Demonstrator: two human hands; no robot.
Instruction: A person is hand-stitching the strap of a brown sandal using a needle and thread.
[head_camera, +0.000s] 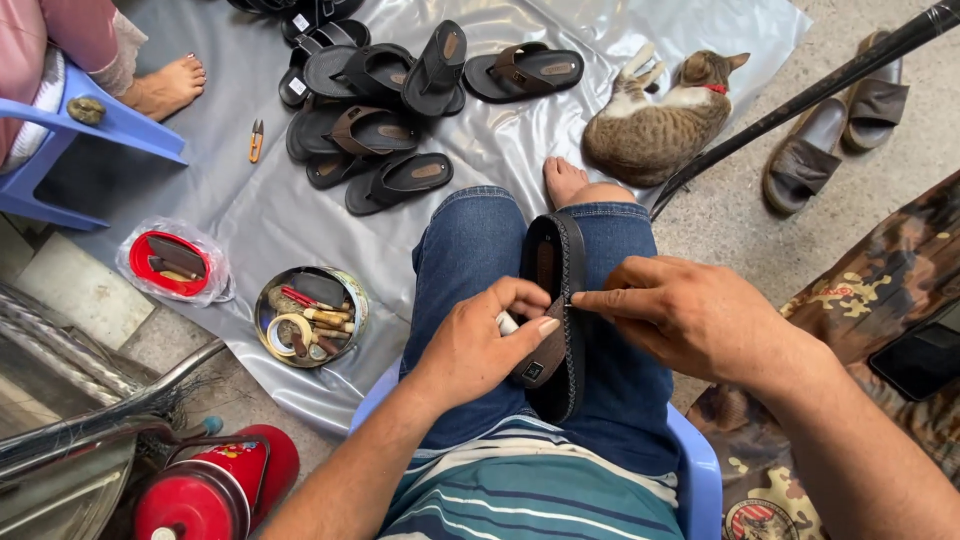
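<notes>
Mid-stitch on the sandal, frame centre, clamped between the knees. Left hand curls around its strap; right hand pinches something thin at the sole edge. Looks like careful pulling through is next.

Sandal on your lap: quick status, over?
Left hand grips sandal on lap, small white tool tucked in fingers. Right hand pinches at stitched edge. Tin of tools left, cat asleep ahead; nothing blocking.

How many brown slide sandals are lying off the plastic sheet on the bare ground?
2. Both brown slide sandals sit at upper right on the concrete: one below the dark pole, the other beside it, nearer the frame edge. More could lie out of view.
</notes>
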